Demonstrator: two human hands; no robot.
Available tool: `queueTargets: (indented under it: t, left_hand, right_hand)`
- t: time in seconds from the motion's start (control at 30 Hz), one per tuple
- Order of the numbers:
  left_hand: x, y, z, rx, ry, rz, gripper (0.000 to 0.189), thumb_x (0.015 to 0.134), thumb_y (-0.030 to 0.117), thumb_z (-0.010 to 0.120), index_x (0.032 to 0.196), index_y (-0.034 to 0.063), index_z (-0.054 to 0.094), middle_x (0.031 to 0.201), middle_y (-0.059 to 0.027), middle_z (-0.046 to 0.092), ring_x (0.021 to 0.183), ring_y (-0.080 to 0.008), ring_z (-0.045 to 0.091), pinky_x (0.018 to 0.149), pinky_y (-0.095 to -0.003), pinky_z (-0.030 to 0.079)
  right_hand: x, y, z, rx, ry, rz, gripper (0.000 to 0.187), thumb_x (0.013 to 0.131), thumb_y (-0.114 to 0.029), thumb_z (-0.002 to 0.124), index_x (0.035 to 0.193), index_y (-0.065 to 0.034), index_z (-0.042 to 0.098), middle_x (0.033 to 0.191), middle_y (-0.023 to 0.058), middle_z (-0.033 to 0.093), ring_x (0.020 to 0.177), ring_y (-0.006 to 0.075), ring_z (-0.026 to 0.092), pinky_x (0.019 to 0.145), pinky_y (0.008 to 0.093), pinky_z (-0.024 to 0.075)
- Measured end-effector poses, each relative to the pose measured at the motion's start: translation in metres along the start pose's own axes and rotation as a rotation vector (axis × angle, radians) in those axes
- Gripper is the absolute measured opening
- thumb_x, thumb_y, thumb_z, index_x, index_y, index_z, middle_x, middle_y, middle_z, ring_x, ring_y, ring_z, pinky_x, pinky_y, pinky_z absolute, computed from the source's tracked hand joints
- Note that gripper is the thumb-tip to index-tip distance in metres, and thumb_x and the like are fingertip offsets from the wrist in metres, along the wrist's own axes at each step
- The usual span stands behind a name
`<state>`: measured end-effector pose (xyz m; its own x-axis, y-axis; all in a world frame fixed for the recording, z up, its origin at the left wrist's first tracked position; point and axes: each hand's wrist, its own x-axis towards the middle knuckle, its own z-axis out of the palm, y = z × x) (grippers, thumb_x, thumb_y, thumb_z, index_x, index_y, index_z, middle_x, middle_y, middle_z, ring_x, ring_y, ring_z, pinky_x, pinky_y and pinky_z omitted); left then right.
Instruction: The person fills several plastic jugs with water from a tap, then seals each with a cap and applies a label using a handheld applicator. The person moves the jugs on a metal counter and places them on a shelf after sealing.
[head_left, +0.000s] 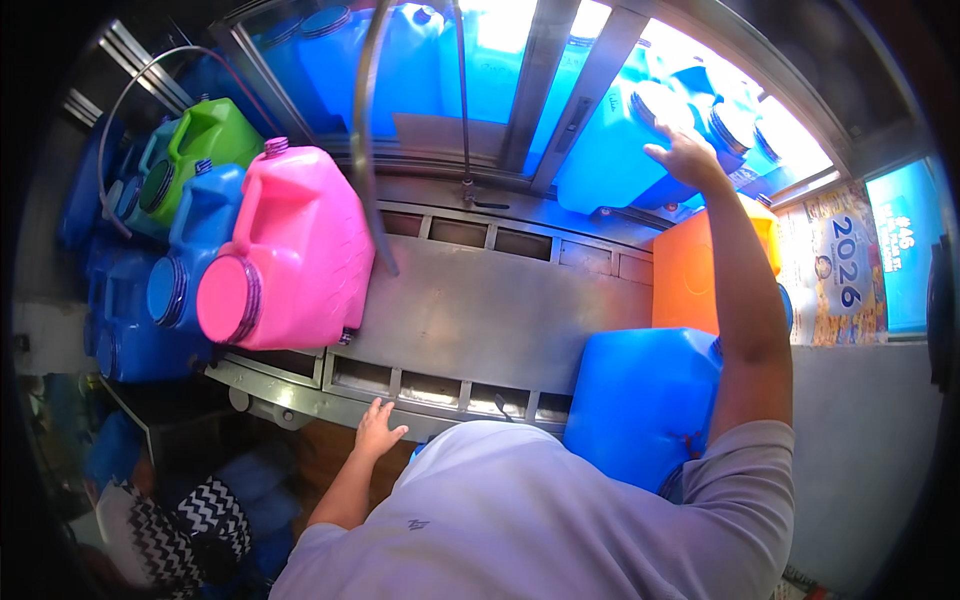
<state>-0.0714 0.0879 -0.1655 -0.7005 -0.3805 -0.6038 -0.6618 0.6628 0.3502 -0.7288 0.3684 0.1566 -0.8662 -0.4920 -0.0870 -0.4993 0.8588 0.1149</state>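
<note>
My right hand (682, 154) is raised at the upper right, fingers spread, by the round cap of a light blue plastic water container (607, 150) behind the sliding window; whether it touches the cap I cannot tell. Low at the front edge of the stainless steel counter (480, 307), my left hand (377, 430) hovers with its fingers apart and nothing in it. A pink water container (307, 240) lies at the counter's left. A blue container (637, 405) is beside my right arm, with an orange one (682, 277) behind it.
Blue (206, 210) and green (214, 139) containers crowd the left. A hose (367, 135) hangs over the counter, near a thin pipe with a valve (469, 191). Metal window frames (525, 82) bound the back. A person in a zigzag-patterned garment (210, 517) is at the lower left.
</note>
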Motion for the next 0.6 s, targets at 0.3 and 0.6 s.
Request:
queueTargets:
  t: [0.3, 0.6]
  left_hand:
    - [0.029, -0.022, 0.005, -0.004, -0.074, 0.177, 0.076, 0.080, 0.044, 0.080, 0.144, 0.0138, 0.053, 0.158, -0.0195, 0.037, 0.143, -0.0370, 0.040, 0.116, -0.0450, 0.037]
    - [0.060, -0.024, -0.029, 0.118, -0.090, 0.343, 0.074, 0.081, 0.043, 0.080, 0.142, 0.0084, 0.054, 0.149, -0.0196, 0.049, 0.136, -0.0355, 0.050, 0.111, -0.0431, 0.042]
  right_hand:
    - [-0.299, 0.084, -0.034, 0.687, 0.109, 0.020, 0.048, 0.101, -0.032, 0.061, 0.140, -0.0042, 0.055, 0.135, 0.0169, 0.062, 0.121, 0.0246, 0.060, 0.104, 0.0345, 0.0474]
    - [-0.469, 0.038, 0.054, 0.975, 0.074, 0.502, 0.044, 0.101, -0.029, 0.061, 0.136, -0.0019, 0.059, 0.120, 0.0100, 0.066, 0.111, 0.0174, 0.060, 0.097, 0.0321, 0.0477]
